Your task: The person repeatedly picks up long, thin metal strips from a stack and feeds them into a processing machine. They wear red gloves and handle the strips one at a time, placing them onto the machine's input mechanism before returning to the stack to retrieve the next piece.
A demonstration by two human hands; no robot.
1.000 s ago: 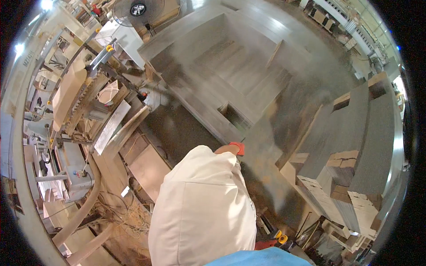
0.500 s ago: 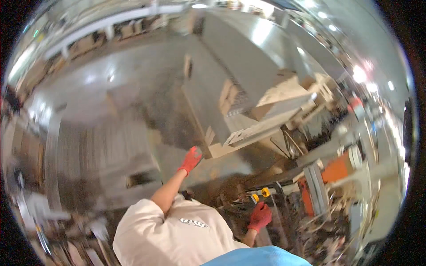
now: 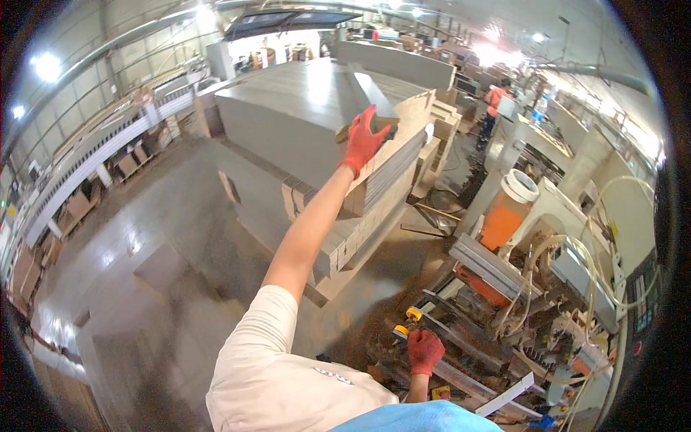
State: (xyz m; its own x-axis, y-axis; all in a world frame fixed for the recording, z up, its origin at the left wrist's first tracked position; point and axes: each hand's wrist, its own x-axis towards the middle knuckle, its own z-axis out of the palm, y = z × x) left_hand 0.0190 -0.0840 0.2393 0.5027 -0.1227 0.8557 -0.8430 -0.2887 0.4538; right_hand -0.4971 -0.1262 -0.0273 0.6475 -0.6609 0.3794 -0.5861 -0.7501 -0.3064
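Observation:
My left hand (image 3: 364,141), in a red glove, reaches out over the near edge of a tall stack of grey boards (image 3: 281,104). Its thumb and fingers are apart, beside the end of a narrow grey board (image 3: 373,92) lying on top of the stack. Whether the fingers touch that board I cannot tell. Low on the right, my right hand (image 3: 425,351), also red-gloved, is curled closed above the metal rails (image 3: 468,381) of a machine. Two yellow rollers (image 3: 407,322) sit just left of it. Its palm side is hidden.
An orange container with a white rim (image 3: 497,216) stands on the machine to the right. Pale hoses (image 3: 586,252) loop beside a control panel (image 3: 638,302). A person in an orange top (image 3: 495,101) stands far off. A long roller conveyor (image 3: 93,165) runs along the left.
My left arm has stretched forward, from low beside the stack's corner to its top edge. My view has swung to the right. The right hand stays by the yellow rollers, still curled.

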